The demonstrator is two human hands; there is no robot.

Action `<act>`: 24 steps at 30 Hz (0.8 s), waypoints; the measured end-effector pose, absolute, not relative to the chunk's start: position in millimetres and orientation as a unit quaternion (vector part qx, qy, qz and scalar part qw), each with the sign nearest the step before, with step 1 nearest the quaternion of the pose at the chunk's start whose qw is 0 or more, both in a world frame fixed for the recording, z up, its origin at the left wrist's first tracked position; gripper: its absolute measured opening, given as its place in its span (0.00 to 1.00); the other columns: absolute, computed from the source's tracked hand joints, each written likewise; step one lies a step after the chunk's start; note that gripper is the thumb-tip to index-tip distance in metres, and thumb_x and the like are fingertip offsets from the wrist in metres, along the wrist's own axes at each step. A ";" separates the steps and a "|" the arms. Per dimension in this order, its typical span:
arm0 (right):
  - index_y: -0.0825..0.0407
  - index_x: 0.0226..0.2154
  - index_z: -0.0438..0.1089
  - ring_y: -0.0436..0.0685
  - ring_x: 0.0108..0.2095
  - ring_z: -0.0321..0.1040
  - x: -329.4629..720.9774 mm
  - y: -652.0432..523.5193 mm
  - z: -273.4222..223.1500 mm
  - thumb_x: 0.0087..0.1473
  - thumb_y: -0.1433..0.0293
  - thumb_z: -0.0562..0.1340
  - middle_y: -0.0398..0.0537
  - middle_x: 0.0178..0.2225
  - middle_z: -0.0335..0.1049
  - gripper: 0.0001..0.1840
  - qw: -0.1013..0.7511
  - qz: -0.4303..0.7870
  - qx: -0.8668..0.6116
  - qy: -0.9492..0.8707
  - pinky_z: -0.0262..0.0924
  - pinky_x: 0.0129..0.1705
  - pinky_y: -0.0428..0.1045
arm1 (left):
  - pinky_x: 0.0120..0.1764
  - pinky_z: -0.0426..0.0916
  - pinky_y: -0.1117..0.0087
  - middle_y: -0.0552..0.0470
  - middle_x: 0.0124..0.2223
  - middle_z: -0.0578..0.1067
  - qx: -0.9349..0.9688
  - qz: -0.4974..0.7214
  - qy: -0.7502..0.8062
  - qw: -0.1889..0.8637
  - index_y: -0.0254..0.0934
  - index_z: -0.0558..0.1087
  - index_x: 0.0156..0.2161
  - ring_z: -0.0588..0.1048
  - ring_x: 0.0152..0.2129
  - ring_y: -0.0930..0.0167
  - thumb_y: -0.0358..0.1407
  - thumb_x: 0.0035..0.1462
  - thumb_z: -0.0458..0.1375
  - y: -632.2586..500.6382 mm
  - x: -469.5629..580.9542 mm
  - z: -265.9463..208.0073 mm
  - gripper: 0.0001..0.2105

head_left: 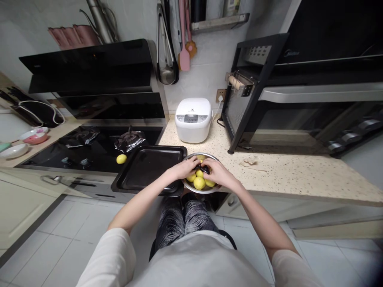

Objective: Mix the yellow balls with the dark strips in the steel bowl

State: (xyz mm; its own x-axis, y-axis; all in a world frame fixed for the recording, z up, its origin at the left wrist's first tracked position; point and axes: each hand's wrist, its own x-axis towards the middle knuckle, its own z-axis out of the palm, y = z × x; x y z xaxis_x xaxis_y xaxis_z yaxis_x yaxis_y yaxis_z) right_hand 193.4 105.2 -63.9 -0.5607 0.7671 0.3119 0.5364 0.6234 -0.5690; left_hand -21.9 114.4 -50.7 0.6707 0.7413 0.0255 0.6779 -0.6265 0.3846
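"As the head camera looks down, what does the right hand [220, 172] do?"

"It grips a small black object [205, 169] between thumb and bent fingers, just above the lemons [199, 183]."

"And those lemons sit where?"

"Inside a round metal bowl [205, 192], which stands at the front edge of the speckled counter [287, 172], near its left end."

"How about the left hand [186, 167]?"

"It reaches in over the bowl's left rim, fingers curled toward the black object. Whether they grasp it, or a lemon, I cannot tell."

"What is beside the bowl?"

"A black baking tray [152, 167] lies flat, its right edge close against the bowl's left rim; it covers the right front corner of the stove [98, 149] and juts past the front edge."

"Anything on the stove itself?"

"One loose lemon [121, 159], near the front edge, just off the tray's left edge."

"And farther back?"

"A white rice cooker [193, 127] stands by the counter's back edge, with a large oven [305, 123] to its right."
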 end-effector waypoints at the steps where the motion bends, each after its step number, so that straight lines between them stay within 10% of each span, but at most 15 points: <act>1: 0.53 0.42 0.77 0.62 0.48 0.75 192.7 106.3 -65.1 0.51 0.75 0.66 0.54 0.47 0.79 0.14 0.280 0.208 -0.379 -0.857 0.68 0.54 0.58 | 0.57 0.72 0.55 0.40 0.56 0.70 0.893 0.104 0.398 0.181 0.37 0.68 0.54 0.76 0.52 0.59 0.30 0.63 0.55 114.2 -22.8 -50.4 0.15; 11: 0.51 0.41 0.82 0.63 0.49 0.78 194.8 110.3 -68.6 0.49 0.77 0.68 0.54 0.49 0.80 0.15 0.305 0.247 -0.386 -0.835 0.71 0.54 0.59 | 0.56 0.72 0.59 0.45 0.50 0.72 0.810 0.226 0.516 0.164 0.39 0.68 0.48 0.75 0.48 0.63 0.33 0.67 0.52 76.0 -102.3 -33.9 0.06; 24: 0.50 0.42 0.83 0.64 0.45 0.79 175.7 117.8 -57.4 0.54 0.68 0.66 0.56 0.50 0.80 0.13 0.373 0.258 -0.393 -0.800 0.76 0.41 0.56 | 0.45 0.75 0.62 0.39 0.58 0.69 0.573 0.028 0.819 -0.001 0.38 0.67 0.56 0.80 0.46 0.59 0.39 0.72 0.50 11.3 -201.9 -72.2 0.12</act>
